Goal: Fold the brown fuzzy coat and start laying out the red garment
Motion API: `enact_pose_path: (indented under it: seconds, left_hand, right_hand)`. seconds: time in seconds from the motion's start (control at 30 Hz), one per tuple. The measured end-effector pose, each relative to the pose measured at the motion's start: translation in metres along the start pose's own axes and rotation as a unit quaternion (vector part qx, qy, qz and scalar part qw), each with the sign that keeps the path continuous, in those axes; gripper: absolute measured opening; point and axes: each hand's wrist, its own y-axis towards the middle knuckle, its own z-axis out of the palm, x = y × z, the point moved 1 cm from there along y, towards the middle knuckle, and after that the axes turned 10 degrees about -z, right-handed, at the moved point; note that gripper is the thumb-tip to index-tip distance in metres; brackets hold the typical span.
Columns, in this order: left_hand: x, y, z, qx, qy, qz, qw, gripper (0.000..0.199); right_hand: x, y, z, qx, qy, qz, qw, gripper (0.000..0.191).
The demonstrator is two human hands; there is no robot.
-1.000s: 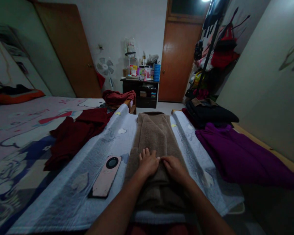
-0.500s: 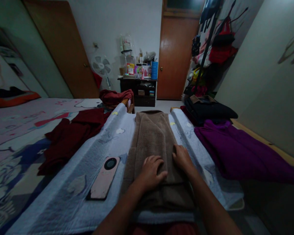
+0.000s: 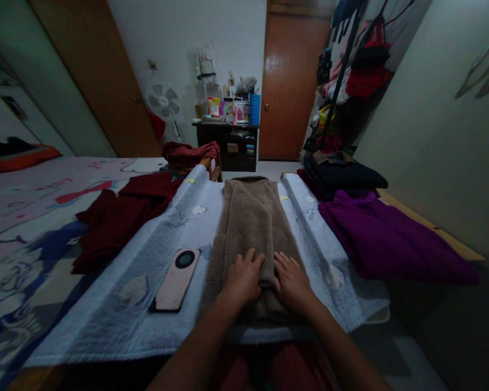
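Dim light fills the room seen from my head camera: a brown wooden door (image 3: 285,81) stands at the back, its top cut off, and a dark low cabinet (image 3: 228,155) holds small items too shadowed to make out. Red and black bags (image 3: 367,68) hang at the upper right, their straps running out of frame. At the far left, an orange-and-black cloth bundle (image 3: 20,158) is cut by the edge.

Before me, the long folded brown fleece garment (image 3: 250,212) lies on a pale blue quilted cloth (image 3: 106,331), its near end partly covered by my hands and forearms. My left hand (image 3: 243,278) rests on it, fingers bent; its underside is hidden, so I cannot tell whether it pinches any fabric. My right hand (image 3: 294,283) lies spread and loose on the garment's right part, grasping nothing, its thumb beside the fold's edge. Left of the garment, a pink phone with a round black camera (image 3: 175,288) lies face down, its screen hidden.
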Motion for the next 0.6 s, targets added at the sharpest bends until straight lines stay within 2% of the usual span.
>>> enact_pose_path:
  seconds: [0.13,0.3,0.43,0.6]
  left_hand:
    - [0.006,0.007,-0.001,-0.006,-0.023,0.013,1.0,0.077]
    - [0.032,0.019,0.003,-0.006,-0.167,0.061,0.984,0.072]
    - [0.045,0.02,0.004,-0.021,-0.252,0.071,0.965,0.067]
    - [0.042,0.016,-0.002,-0.055,-0.273,0.075,0.957,0.059]
  right_hand:
    - [0.007,-0.007,-0.006,0.02,0.038,-0.033,0.999,0.06]
    - [0.008,-0.005,-0.009,0.024,0.044,-0.04,0.998,0.068]
    - [0.012,-0.001,-0.009,-0.001,0.036,-0.042,0.998,0.058]
    - [0.019,0.005,-0.01,-0.053,0.041,-0.035,0.997,0.037]
